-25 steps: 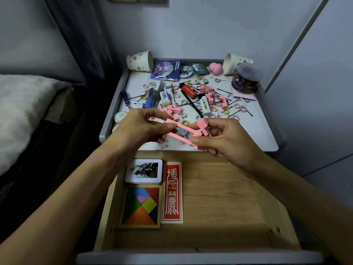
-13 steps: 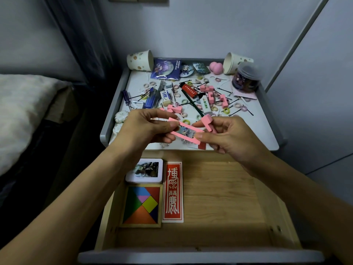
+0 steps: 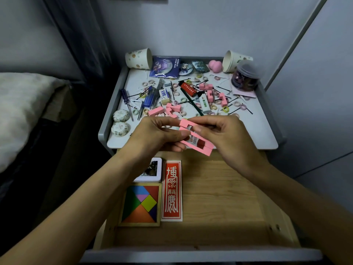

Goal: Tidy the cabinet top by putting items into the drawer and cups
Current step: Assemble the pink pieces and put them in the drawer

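Both hands meet above the front edge of the white cabinet top [image 3: 263, 131]. My left hand [image 3: 154, 133] pinches a flat pink rectangular frame piece [image 3: 202, 147] at its left end. My right hand [image 3: 227, 134] pinches a smaller pink notched block [image 3: 186, 123] just above that frame, touching it. More pink blocks [image 3: 172, 109] lie behind my hands on the cabinet top. The wooden drawer [image 3: 219, 197] is pulled open below. Two paper cups lie tipped over at the back, one on the left [image 3: 136, 58], one on the right [image 3: 234, 61].
The drawer holds a tangram box [image 3: 141, 205], a red printed card [image 3: 172, 190] and a small white tin [image 3: 152, 172] along its left side. Hair ties, bobby pins, lighters, a screwdriver [image 3: 126, 99] and a clear jar [image 3: 245, 77] crowd the top. A bed [image 3: 21, 104] stands left.
My right hand has brought the small pink block leftward against the frame's upper edge. Both hands have drawn closer together and the frame now tilts down to the right.
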A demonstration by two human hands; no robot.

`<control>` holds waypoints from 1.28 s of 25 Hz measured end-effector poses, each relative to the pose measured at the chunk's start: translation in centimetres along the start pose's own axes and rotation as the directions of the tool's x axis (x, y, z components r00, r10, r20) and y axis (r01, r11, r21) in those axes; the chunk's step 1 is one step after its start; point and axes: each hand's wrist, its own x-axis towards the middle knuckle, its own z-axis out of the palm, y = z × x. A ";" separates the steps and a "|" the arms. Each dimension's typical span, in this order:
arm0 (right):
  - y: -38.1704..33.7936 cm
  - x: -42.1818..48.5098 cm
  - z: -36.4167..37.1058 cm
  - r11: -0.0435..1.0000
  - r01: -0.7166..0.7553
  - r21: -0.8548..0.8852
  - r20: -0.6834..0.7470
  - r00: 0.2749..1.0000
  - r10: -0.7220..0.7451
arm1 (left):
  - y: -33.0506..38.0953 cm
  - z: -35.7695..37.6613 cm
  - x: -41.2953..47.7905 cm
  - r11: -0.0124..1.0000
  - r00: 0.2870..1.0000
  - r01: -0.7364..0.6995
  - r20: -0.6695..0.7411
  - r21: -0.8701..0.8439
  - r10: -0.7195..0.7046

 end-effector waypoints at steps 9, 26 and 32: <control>-0.5 -0.6 0.4 0.974 0.117 -0.195 -0.086 0.987 -0.136 | 0.0 0.0 -0.3 0.994 0.999 0.041 -0.016 -0.102 -0.043; -0.5 -0.9 0.3 0.952 0.159 -0.261 -0.109 0.975 -0.193 | -0.4 0.1 0.0 0.996 1.000 0.023 0.005 -0.083 -0.023; -0.3 -0.8 0.4 0.941 0.176 -0.290 -0.102 0.972 -0.213 | -0.7 0.3 0.0 0.998 1.000 -0.026 0.007 -0.064 0.026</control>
